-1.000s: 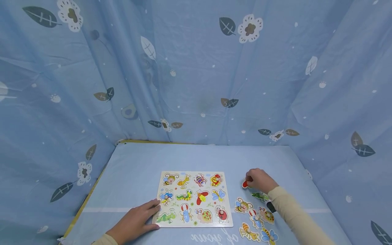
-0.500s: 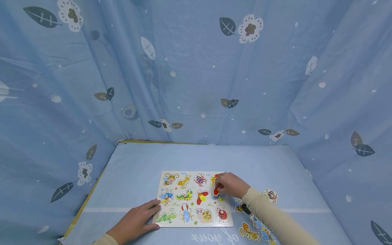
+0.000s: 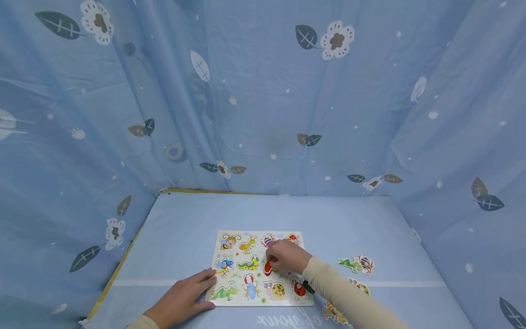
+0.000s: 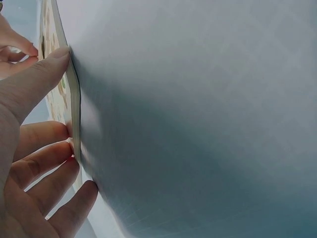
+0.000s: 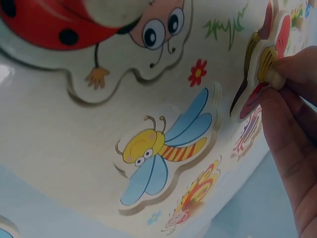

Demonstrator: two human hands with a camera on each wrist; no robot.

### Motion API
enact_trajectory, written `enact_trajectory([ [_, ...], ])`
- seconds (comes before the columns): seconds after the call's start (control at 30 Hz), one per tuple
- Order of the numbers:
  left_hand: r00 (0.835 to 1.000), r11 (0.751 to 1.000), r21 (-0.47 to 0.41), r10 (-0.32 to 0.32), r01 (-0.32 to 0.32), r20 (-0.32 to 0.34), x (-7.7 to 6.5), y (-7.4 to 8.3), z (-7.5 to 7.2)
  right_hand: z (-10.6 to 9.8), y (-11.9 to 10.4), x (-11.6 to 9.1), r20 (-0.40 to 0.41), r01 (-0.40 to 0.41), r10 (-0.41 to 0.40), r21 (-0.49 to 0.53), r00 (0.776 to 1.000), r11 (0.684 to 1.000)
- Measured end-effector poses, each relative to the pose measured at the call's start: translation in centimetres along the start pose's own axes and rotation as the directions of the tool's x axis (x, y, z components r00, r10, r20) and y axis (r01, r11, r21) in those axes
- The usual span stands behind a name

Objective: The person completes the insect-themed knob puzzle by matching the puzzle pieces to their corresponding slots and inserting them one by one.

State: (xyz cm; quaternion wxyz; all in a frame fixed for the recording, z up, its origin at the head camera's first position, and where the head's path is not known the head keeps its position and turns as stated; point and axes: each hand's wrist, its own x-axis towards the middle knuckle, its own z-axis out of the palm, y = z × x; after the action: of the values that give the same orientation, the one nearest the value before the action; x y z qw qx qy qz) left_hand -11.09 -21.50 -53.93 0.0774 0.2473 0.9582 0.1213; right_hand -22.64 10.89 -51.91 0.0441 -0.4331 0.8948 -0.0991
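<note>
My right hand point(image 3: 289, 257) pinches the small knob point(image 5: 276, 78) of a red-and-yellow winged insect puzzle piece point(image 5: 267, 59). That piece is tilted over the matching red-and-yellow picture on the wooden insect puzzle board point(image 3: 283, 302); whether any part sits in the recess I cannot tell. In the right wrist view, a knobbed ladybug piece point(image 5: 64, 37) and a dragonfly picture point(image 5: 178, 152) show on the board. At the board's left edge lies my left hand point(image 3: 185, 292), fingers extended. The left wrist view shows its thumb and fingertips against the board's side point(image 4: 75, 104).
Right of the board lie loose pieces: a grasshopper point(image 3: 348, 263), a spider point(image 3: 365, 264), a snail point(image 3: 361, 286) and a striped yellow insect point(image 3: 334, 315). My right forearm hides others. A blue patterned curtain point(image 3: 267, 91) surrounds the table point(image 3: 185, 219).
My right hand has carried the red-and-yellow insect piece leftward from the loose pieces to the middle of the board. The left hand stays at the board's edge.
</note>
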Motion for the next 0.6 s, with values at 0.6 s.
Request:
enact_trajectory([
  [0.6, 1.000, 1.000, 0.019, -0.008, 0.008, 0.004, 0.1, -0.1, 0.3, 1.2, 0.0, -0.2, 0.002, 0.020, -0.020, -0.009, 1.000, 1.000],
])
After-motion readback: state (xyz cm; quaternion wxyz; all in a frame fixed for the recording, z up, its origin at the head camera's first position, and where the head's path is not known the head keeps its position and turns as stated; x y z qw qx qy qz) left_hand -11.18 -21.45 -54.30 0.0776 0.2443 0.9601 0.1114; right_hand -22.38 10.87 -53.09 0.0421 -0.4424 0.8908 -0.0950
